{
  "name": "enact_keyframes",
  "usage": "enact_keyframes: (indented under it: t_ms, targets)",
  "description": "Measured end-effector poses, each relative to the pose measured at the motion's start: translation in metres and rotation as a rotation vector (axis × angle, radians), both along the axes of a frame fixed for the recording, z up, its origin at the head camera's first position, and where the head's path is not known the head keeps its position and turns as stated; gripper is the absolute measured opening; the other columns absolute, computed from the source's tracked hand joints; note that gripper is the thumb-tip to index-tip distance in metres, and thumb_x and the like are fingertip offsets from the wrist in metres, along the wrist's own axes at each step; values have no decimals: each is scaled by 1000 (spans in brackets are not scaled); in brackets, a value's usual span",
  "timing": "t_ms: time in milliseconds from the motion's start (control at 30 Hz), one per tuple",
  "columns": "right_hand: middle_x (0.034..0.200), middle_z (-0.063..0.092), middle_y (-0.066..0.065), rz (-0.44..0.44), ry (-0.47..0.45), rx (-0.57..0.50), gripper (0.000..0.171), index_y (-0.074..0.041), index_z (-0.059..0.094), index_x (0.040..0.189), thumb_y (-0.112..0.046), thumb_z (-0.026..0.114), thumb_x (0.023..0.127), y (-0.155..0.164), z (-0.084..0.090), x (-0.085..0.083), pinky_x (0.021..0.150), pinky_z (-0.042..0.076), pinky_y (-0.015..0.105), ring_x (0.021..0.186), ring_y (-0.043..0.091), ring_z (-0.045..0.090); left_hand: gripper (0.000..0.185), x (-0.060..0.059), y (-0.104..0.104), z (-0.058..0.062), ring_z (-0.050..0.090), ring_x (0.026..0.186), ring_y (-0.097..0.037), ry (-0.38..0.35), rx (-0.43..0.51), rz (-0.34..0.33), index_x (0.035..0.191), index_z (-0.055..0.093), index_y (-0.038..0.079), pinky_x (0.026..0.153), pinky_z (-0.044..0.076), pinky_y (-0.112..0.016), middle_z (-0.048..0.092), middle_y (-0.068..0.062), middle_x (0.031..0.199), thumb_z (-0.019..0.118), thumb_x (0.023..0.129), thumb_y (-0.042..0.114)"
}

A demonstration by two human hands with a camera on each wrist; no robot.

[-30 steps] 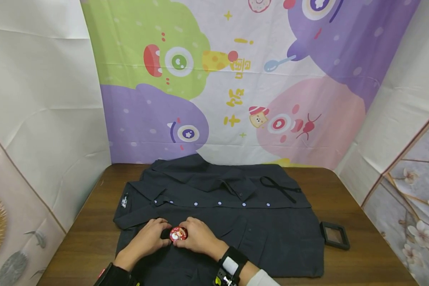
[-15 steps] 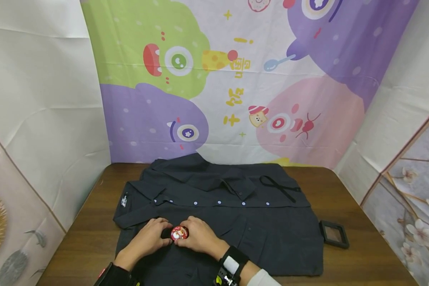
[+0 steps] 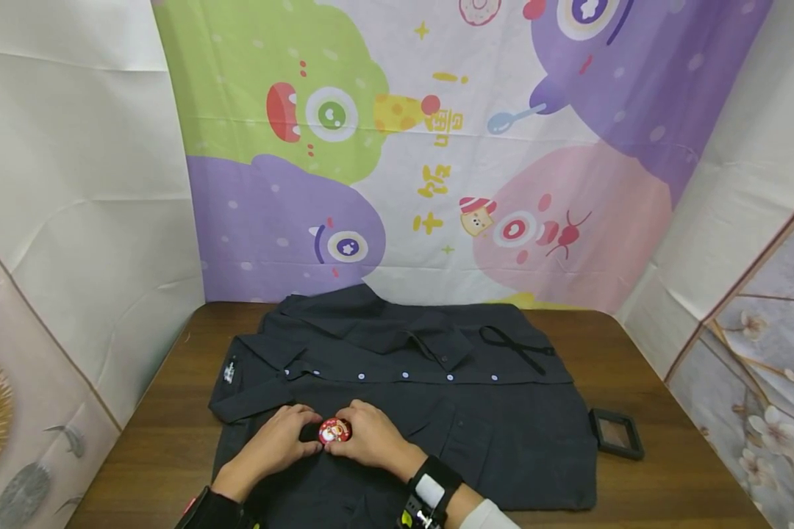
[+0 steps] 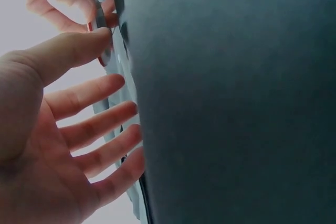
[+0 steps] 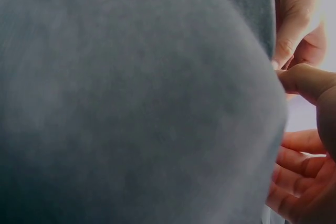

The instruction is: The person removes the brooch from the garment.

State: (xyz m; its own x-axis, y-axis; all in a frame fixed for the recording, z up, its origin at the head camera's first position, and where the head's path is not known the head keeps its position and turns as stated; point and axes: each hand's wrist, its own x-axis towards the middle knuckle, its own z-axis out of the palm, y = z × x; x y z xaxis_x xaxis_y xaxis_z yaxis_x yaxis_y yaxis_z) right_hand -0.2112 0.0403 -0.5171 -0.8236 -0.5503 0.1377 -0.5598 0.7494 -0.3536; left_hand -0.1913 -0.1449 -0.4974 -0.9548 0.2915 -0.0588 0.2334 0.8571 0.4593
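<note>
Head view: a person's left hand (image 3: 274, 444) and right hand (image 3: 370, 441) meet over a small round red badge (image 3: 334, 430) on the front of a black button-up shirt (image 3: 476, 419) spread flat on a brown wooden table (image 3: 668, 485). The badge sits on the near left part of the shirt, below its row of pale buttons (image 3: 405, 375), pinched between the fingertips of both hands. The right hand's fingers curl round the badge's right edge; the left hand's thumb presses on its left edge while its other fingers lie spread against the cloth, as the left wrist view shows (image 4: 79, 129). In the right wrist view, dark fabric (image 5: 131, 98) fills most of the frame and only fingertips (image 5: 299, 80) show at the right edge, so the grip there is hard to read, though a thumb appears to press against the cloth. A black wristband (image 3: 430, 488) with a white patch wraps the right wrist. A thin black ribbon (image 3: 512, 345) lies on the shirt's far right shoulder, and a small black square frame (image 3: 615, 433) rests on the table just beside the shirt's right hem. A cartoon-monster backdrop (image 3: 437, 147) hangs behind the table.
</note>
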Motion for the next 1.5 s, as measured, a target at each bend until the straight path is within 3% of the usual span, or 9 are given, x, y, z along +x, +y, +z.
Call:
enact_keyframes:
  t_ms: [767, 1067, 1300, 1500]
  targets:
    - [80, 54, -8, -5, -33, -20, 41, -14, 72, 104, -43, 79, 76, 3, 1, -2, 59, 38, 14, 68, 1, 48, 34, 2, 1, 2, 60, 103, -24, 30, 54, -20, 103, 70, 10, 94, 47, -47, 67, -3, 106, 83, 74, 25]
    - [82, 57, -8, 25, -36, -39, 39, -15, 72, 103, -41, 81, 74, 3, 1, -3, 61, 40, 13, 69, -1, 48, 34, 1, -2, -1, 61, 101, -23, 66, 57, -57, 102, 70, 11, 91, 48, -47, 67, -2, 105, 83, 74, 26]
    - [83, 56, -8, 49, -50, -44, 39, -15, 72, 104, -42, 80, 77, 4, 2, -3, 60, 38, 12, 69, -1, 47, 35, 2, -3, -4, 60, 101, -22, 58, 57, -43, 104, 70, 12, 92, 48, -46, 67, -2, 106, 83, 75, 27]
    - [84, 56, -8, 39, -85, -56, 42, -14, 71, 107, -43, 79, 78, 6, 4, -2, 61, 38, 13, 70, -1, 47, 37, 1, -3, -2, 61, 102, -24, 77, 66, -87, 106, 70, 10, 92, 48, -48, 68, -3, 108, 82, 76, 28]
